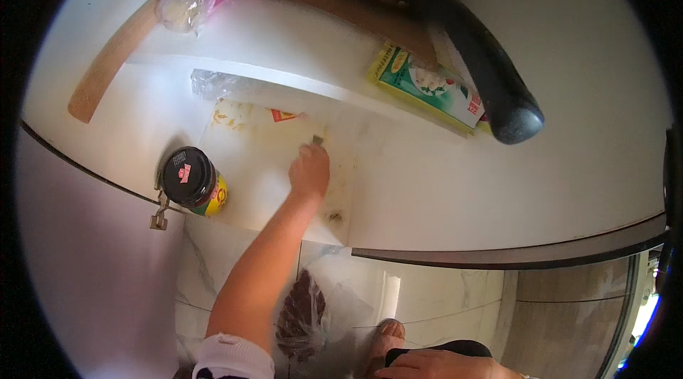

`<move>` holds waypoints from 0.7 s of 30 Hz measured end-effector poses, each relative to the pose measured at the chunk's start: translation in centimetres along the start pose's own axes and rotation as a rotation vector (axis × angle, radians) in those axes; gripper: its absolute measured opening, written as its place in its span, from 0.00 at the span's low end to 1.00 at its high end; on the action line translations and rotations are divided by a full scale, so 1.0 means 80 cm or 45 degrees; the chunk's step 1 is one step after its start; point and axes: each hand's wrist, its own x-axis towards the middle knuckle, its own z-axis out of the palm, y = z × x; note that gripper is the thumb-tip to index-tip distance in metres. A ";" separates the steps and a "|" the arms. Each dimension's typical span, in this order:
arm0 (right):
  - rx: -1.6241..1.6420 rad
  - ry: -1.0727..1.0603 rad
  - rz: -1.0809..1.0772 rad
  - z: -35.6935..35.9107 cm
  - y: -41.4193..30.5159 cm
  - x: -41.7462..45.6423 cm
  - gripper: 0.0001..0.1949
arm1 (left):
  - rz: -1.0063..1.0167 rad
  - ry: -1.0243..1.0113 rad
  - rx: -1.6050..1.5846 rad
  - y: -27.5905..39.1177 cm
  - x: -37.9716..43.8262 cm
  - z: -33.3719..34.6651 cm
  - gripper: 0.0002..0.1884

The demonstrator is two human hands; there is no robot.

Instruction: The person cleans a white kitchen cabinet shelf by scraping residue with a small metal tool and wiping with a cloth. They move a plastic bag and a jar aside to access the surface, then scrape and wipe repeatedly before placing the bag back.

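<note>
My left hand (310, 171) reaches into the bottom of a white cabinet, its fingers closed on a small greyish object (317, 140) that I cannot identify. It is over the cabinet's bottom panel (256, 165), which bears yellowish-brown stains. A red paper label (283, 115) lies beyond the fingers, and a dark smudge (334, 216) marks the panel near the front. To the left stands a jar with a black lid (188, 176) and a yellow and green label. At the bottom right my right hand (448, 364) rests with extended fingers on something black, its underside hidden.
A shelf (299, 77) above holds a green and yellow packet (427, 88). A wooden handle (109, 66) and a thick black handle (491, 69) jut forward. A metal hinge (159, 213) is beside the jar. A clear plastic bag with dark contents (302, 315) lies on the tiled floor.
</note>
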 end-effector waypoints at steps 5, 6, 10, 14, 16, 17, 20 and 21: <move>0.019 0.002 0.080 -0.010 0.001 0.002 0.22 | 0.064 -0.096 0.008 0.012 -0.002 0.005 0.05; 0.015 0.018 0.070 -0.009 0.000 0.002 0.22 | 0.083 -0.150 0.036 0.013 -0.010 0.003 0.05; 0.026 0.036 -0.003 -0.006 -0.001 0.004 0.22 | 0.066 0.049 0.019 0.009 0.013 0.005 0.06; 0.008 0.141 -0.024 -0.010 -0.002 0.006 0.19 | 0.101 -0.066 0.019 0.015 -0.003 -0.004 0.08; 0.010 0.182 0.069 -0.008 0.009 0.007 0.17 | 0.055 -0.126 -0.041 0.004 -0.031 -0.008 0.10; 0.023 0.187 0.098 -0.005 0.019 0.010 0.17 | -0.002 -0.177 -0.103 -0.007 -0.048 -0.018 0.10; 0.459 0.296 0.153 0.001 0.030 0.033 0.18 | -0.071 0.047 -0.514 -0.026 -0.086 -0.035 0.12; 0.700 0.314 0.183 0.002 0.032 0.051 0.18 | -0.086 0.184 -0.665 -0.037 -0.103 -0.041 0.13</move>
